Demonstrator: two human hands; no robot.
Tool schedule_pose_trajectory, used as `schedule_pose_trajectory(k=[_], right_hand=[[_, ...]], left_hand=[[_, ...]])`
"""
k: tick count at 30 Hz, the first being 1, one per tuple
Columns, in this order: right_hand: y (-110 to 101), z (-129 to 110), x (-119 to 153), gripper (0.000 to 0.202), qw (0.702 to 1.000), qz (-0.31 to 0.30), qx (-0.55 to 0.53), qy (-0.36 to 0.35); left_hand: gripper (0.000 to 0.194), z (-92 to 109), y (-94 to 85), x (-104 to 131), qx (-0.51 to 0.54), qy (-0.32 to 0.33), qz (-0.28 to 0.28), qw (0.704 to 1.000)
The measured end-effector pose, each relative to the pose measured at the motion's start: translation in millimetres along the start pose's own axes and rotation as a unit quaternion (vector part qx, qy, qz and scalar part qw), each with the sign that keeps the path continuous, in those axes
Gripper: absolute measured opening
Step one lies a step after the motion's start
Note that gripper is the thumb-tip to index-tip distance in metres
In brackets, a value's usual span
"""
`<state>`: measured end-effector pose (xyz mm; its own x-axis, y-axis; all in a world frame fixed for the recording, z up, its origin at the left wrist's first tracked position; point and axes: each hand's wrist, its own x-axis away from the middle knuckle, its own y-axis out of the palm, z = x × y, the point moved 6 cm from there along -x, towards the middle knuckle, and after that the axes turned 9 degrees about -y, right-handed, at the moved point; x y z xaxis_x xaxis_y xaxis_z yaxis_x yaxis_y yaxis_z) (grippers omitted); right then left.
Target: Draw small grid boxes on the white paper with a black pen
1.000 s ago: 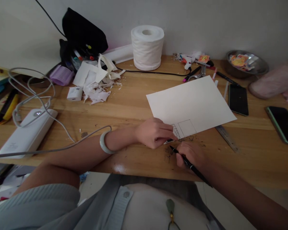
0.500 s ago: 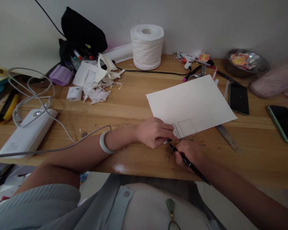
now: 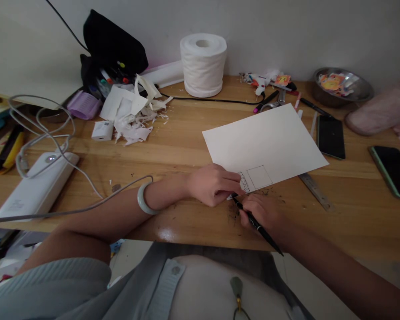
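My right hand (image 3: 262, 211) is closed around a slim black pen (image 3: 262, 231), its back end slanting down toward the table's front edge. The fingers of my left hand (image 3: 215, 184) are pinched on a small black pen cap (image 3: 234, 194), mostly hidden by them. Cap and pen tip meet between the two hands. Under my left fingertips lies the near corner of a white sheet of paper (image 3: 266, 142). A thin-lined square and a column of small loops are drawn near the sheet's lower left edge.
A metal ruler (image 3: 315, 191) sticks out from under the paper. Two phones (image 3: 330, 137) and a steel bowl (image 3: 362, 86) stand right. Behind are a white roll (image 3: 203, 66) and scissors (image 3: 275, 103); paper scraps (image 3: 133, 124) and a power bank (image 3: 36, 186) lie left.
My right hand has shifted slightly left and up, bringing the pen tip to the cap in my left fingers. The left hand and paper stay put.
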<state>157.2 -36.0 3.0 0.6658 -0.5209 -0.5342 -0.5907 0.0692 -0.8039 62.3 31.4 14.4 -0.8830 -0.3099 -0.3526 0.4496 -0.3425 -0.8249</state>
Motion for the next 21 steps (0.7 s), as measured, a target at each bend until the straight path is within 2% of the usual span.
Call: schedule_pose_trajectory(k=[7,13,21], right_hand=[[0.5,-0.5,-0.5,0.016,1.000,-0.006,0.009,0.001],[0.0,2.1,3.3,0.014,0.999,0.025,-0.022,0.010],[1.3,9.5,5.8,0.016,0.998,0.013,-0.050,0.041]], left_hand=[[0.037,-1.0,1.2,0.6,0.017,-0.011,-0.017,1.000],[0.034,-2.0,0.4,-0.2,0.025,-0.016,-0.029,0.999],[0.036,-2.2,0.3,-0.9,0.026,-0.019,-0.032,0.999]])
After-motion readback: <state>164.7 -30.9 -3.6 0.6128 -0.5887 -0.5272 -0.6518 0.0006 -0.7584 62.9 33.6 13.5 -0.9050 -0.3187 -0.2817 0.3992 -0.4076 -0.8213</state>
